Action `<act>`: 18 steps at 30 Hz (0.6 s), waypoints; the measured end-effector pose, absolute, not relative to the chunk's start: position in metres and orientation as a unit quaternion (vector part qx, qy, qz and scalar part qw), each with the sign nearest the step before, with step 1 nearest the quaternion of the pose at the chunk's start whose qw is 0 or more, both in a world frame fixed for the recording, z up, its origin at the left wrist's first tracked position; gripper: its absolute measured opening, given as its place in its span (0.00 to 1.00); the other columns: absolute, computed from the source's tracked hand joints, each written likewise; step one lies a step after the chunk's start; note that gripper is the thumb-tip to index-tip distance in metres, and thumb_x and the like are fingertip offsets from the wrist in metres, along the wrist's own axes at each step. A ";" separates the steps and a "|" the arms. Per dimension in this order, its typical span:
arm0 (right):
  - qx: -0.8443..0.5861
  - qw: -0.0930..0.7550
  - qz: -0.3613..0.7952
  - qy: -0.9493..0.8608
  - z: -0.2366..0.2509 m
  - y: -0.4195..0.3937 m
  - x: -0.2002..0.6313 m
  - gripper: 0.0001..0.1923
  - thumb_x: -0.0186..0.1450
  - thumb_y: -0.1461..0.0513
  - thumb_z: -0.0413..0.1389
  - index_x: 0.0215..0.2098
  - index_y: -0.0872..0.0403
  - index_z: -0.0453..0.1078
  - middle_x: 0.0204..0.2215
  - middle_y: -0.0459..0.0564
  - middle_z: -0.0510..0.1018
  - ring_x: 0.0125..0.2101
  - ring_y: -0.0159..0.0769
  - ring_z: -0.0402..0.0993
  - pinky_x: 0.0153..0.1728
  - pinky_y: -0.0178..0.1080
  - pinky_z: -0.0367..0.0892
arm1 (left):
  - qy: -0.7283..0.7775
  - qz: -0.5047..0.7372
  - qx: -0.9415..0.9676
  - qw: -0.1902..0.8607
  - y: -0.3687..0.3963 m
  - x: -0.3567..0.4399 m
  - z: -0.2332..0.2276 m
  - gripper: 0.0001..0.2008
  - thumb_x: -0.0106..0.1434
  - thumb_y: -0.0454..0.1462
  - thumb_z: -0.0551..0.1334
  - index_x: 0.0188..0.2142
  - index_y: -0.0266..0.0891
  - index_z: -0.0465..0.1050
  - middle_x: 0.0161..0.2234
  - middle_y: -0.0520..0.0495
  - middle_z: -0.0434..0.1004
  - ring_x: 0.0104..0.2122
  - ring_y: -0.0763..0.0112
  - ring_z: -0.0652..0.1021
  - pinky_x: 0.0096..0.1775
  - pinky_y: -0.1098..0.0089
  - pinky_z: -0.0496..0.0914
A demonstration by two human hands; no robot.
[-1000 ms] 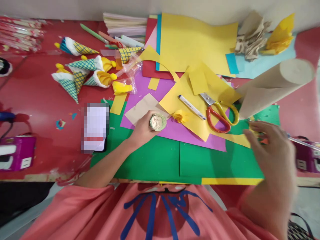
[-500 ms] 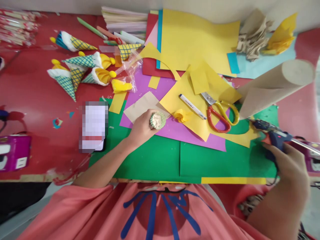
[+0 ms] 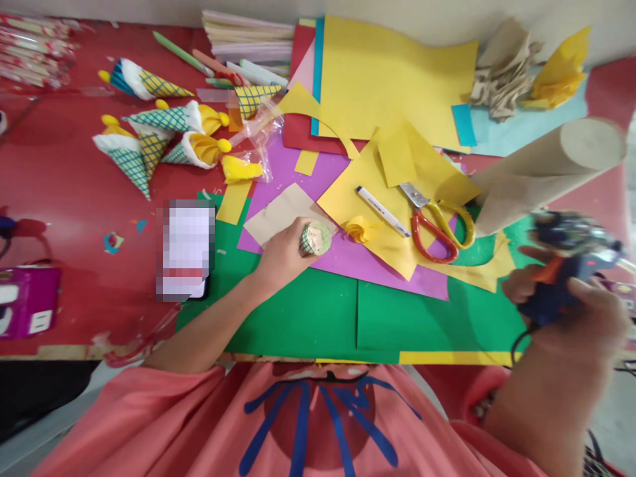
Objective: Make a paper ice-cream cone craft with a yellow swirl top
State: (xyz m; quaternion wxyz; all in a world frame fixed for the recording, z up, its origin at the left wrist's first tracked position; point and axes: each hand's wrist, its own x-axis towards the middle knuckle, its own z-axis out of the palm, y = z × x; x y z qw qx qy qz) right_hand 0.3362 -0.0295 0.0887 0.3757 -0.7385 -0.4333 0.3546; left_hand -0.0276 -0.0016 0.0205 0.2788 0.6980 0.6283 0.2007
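Note:
My left hand (image 3: 284, 254) is closed round a small green-patterned paper cone (image 3: 315, 238), its mouth facing up and stuffed with crumpled beige paper. Just right of it lies a yellow paper swirl (image 3: 362, 230). Over the right end of the green mat, my right hand (image 3: 586, 311) grips a dark blue glue gun (image 3: 559, 281) with an orange trigger, slightly blurred and raised. A marker (image 3: 382, 211) and red-and-yellow-handled scissors (image 3: 434, 228) rest on yellow paper between the hands.
Finished paper cones (image 3: 169, 122) lie at the left back, near a phone (image 3: 186, 250). A beige paper roll (image 3: 551, 172) leans at the right. Yellow sheets (image 3: 397, 79) and crumpled brown paper (image 3: 504, 73) lie at the back. Green card (image 3: 298, 318) covers the front.
My right hand has lifted the glue gun from the table's right side, and the gun now sits higher and turned. My left hand with the cone has barely moved.

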 end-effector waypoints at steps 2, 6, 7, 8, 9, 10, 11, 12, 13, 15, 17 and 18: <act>-0.701 0.429 0.462 -0.333 0.083 -0.024 0.317 0.16 0.46 0.52 0.66 0.28 0.52 0.73 0.19 0.51 0.73 0.17 0.32 0.68 0.20 0.42 0.59 | 0.638 0.188 0.693 0.280 -0.002 -0.028 0.020 0.20 0.53 0.36 0.65 0.46 0.42 0.64 0.38 0.49 0.79 0.37 0.63 0.80 0.35 0.71 0.70; -0.596 0.367 0.627 -0.341 0.071 -0.010 0.273 0.08 0.52 0.58 0.64 0.27 0.55 0.74 0.21 0.52 0.78 0.20 0.35 0.74 0.22 0.38 0.65 | 0.647 0.183 0.678 0.299 -0.002 -0.027 0.021 0.20 0.54 0.38 0.64 0.46 0.42 0.65 0.38 0.48 0.79 0.38 0.62 0.80 0.35 0.70 0.71; -0.567 0.344 0.652 -0.366 0.069 -0.006 0.262 0.08 0.55 0.58 0.62 0.28 0.56 0.75 0.20 0.52 0.78 0.19 0.34 0.73 0.20 0.37 0.64 | 0.646 0.187 0.674 0.307 -0.002 -0.027 0.021 0.20 0.54 0.39 0.64 0.46 0.41 0.65 0.38 0.48 0.79 0.38 0.62 0.80 0.36 0.70 0.71; -0.549 0.330 0.662 -0.389 0.067 -0.002 0.253 0.09 0.57 0.58 0.61 0.28 0.57 0.75 0.18 0.51 0.77 0.16 0.32 0.71 0.18 0.35 0.61 | 0.646 0.191 0.669 0.314 -0.002 -0.027 0.022 0.20 0.53 0.39 0.64 0.46 0.41 0.66 0.38 0.49 0.79 0.38 0.62 0.80 0.36 0.70 0.71; -0.541 0.326 0.662 -0.404 0.065 0.001 0.244 0.09 0.56 0.58 0.61 0.27 0.57 0.74 0.16 0.49 0.76 0.14 0.31 0.69 0.17 0.34 0.61 | 0.647 0.194 0.664 0.321 -0.002 -0.026 0.023 0.20 0.53 0.40 0.64 0.46 0.41 0.66 0.37 0.49 0.79 0.37 0.62 0.80 0.36 0.70 0.71; -0.532 0.325 0.662 -0.416 0.064 0.004 0.237 0.08 0.57 0.59 0.61 0.27 0.57 0.74 0.16 0.48 0.76 0.15 0.31 0.70 0.17 0.34 0.61 | 0.649 0.197 0.659 0.326 -0.001 -0.026 0.024 0.20 0.53 0.40 0.64 0.45 0.41 0.66 0.36 0.49 0.79 0.37 0.63 0.80 0.36 0.70 0.71; -0.521 0.324 0.664 -0.427 0.062 0.006 0.231 0.07 0.57 0.59 0.60 0.27 0.56 0.73 0.18 0.48 0.77 0.15 0.31 0.70 0.17 0.33 0.62 | 0.651 0.198 0.654 0.331 -0.001 -0.025 0.024 0.19 0.53 0.41 0.64 0.44 0.40 0.67 0.35 0.50 0.79 0.36 0.63 0.79 0.35 0.70 0.71; -0.509 0.315 0.669 -0.441 0.059 0.007 0.225 0.08 0.57 0.59 0.60 0.26 0.56 0.73 0.19 0.48 0.78 0.16 0.31 0.70 0.17 0.33 0.62 | 0.653 0.198 0.650 0.336 -0.001 -0.025 0.025 0.18 0.52 0.41 0.64 0.43 0.40 0.67 0.34 0.50 0.79 0.35 0.64 0.79 0.34 0.71 0.71; -0.502 0.310 0.670 -0.450 0.056 0.008 0.221 0.08 0.57 0.59 0.60 0.26 0.56 0.73 0.20 0.48 0.78 0.17 0.30 0.71 0.18 0.33 0.63 | 0.654 0.197 0.647 0.340 -0.001 -0.024 0.026 0.18 0.52 0.42 0.64 0.42 0.40 0.67 0.34 0.50 0.79 0.35 0.64 0.79 0.34 0.71 0.70; -0.500 0.305 0.667 -0.460 0.050 0.006 0.216 0.07 0.57 0.58 0.60 0.29 0.55 0.72 0.21 0.46 0.78 0.17 0.29 0.70 0.19 0.33 0.64 | 0.652 0.197 0.645 0.348 -0.002 -0.024 0.026 0.18 0.53 0.42 0.64 0.42 0.40 0.68 0.34 0.49 0.79 0.35 0.63 0.79 0.33 0.71 0.70; -0.506 0.299 0.657 -0.472 0.044 0.003 0.214 0.08 0.58 0.57 0.61 0.29 0.55 0.71 0.21 0.45 0.76 0.17 0.28 0.68 0.19 0.33 0.63 | 0.648 0.197 0.645 0.354 -0.003 -0.023 0.026 0.18 0.53 0.43 0.64 0.42 0.40 0.68 0.34 0.49 0.80 0.35 0.64 0.79 0.34 0.71 0.70; -0.509 0.291 0.651 -0.482 0.042 0.001 0.213 0.09 0.58 0.57 0.61 0.27 0.54 0.70 0.21 0.45 0.75 0.17 0.28 0.67 0.19 0.34 0.63 | 0.648 0.196 0.645 0.355 -0.003 -0.023 0.025 0.18 0.53 0.43 0.65 0.43 0.40 0.68 0.34 0.49 0.80 0.35 0.64 0.79 0.34 0.71 0.70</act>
